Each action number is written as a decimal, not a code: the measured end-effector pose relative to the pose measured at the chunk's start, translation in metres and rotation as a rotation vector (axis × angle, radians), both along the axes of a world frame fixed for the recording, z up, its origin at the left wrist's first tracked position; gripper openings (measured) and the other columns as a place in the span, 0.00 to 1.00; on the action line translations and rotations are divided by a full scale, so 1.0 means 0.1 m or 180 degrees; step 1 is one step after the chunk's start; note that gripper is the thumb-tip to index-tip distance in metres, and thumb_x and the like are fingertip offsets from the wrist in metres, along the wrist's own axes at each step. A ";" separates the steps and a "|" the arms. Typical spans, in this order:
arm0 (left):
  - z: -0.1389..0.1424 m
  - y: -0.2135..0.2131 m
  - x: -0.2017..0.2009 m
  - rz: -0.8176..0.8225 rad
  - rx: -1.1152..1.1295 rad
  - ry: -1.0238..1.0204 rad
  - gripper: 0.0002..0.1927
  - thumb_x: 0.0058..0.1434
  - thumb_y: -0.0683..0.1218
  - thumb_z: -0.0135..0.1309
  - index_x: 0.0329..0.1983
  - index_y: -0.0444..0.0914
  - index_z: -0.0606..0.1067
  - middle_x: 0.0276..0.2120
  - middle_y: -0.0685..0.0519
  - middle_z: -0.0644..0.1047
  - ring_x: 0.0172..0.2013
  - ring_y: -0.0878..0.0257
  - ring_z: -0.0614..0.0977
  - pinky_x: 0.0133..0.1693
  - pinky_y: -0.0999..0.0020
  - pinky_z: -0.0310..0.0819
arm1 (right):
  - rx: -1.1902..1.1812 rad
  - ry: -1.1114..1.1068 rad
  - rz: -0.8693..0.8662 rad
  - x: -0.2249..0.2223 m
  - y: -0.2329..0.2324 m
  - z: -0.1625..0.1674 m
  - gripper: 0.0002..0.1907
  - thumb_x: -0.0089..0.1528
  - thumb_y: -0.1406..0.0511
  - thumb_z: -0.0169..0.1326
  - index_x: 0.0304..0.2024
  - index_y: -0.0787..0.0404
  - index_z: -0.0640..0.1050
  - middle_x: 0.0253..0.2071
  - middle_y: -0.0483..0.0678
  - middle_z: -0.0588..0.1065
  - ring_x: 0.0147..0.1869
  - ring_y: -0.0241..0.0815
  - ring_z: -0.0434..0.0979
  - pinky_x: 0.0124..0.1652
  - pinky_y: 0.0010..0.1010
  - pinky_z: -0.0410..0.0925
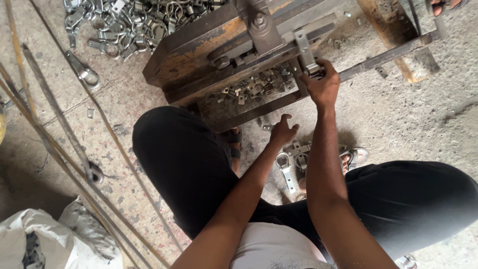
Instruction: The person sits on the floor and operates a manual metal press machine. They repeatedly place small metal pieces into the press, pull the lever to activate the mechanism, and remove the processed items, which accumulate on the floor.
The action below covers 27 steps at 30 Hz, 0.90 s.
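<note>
Metal press [239,55] stands on dusty concrete floor [423,114].

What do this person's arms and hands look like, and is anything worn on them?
Both arms are bare from above the elbow down: no sleeves reach them, and no gloves, watch or rings can be seen. The left hand and right hand are uncovered, with slim forearms. The person wears a whitish top, black trousers and an open sandal.
</note>
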<state>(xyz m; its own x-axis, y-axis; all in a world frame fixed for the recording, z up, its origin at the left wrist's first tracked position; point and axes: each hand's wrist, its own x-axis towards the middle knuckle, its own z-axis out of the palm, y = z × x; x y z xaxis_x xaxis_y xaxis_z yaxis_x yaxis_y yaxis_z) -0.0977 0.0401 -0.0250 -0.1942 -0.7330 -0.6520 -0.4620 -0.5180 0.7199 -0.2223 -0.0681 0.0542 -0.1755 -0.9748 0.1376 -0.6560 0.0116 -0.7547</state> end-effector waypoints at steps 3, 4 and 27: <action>-0.01 0.01 0.00 0.0035 -0.0087 0.0060 0.30 0.66 0.55 0.53 0.68 0.41 0.61 0.31 0.41 0.83 0.35 0.51 0.86 0.51 0.54 0.75 | -0.0208 -0.0160 -0.0426 -0.09 -0.11 0.00 0.26 0.56 0.67 0.70 0.54 0.69 0.76 0.39 0.54 0.81 0.35 0.43 0.83 0.33 0.32 0.77; -0.01 0.01 0.00 0.0027 -0.0120 0.0078 0.30 0.66 0.55 0.53 0.67 0.41 0.61 0.33 0.40 0.83 0.36 0.51 0.85 0.51 0.55 0.75 | -0.0277 -0.0265 -0.0542 -0.10 -0.16 0.02 0.25 0.56 0.68 0.70 0.53 0.69 0.76 0.39 0.53 0.81 0.34 0.42 0.82 0.32 0.32 0.77; 0.00 0.00 0.00 -0.0278 -0.0261 0.0028 0.34 0.59 0.61 0.55 0.64 0.40 0.67 0.51 0.37 0.80 0.54 0.43 0.81 0.55 0.52 0.73 | -0.0234 -0.0150 0.0238 0.75 -0.16 0.06 0.30 0.53 0.66 0.70 0.56 0.70 0.77 0.49 0.62 0.81 0.48 0.50 0.84 0.51 0.36 0.77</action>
<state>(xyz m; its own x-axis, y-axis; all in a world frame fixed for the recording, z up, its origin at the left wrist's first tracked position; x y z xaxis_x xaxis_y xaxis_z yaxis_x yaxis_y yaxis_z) -0.0976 0.0401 -0.0248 -0.2650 -0.7638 -0.5885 -0.4962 -0.4153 0.7625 -0.1474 -0.0841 0.0604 -0.1107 -0.9730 0.2027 -0.6169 -0.0926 -0.7816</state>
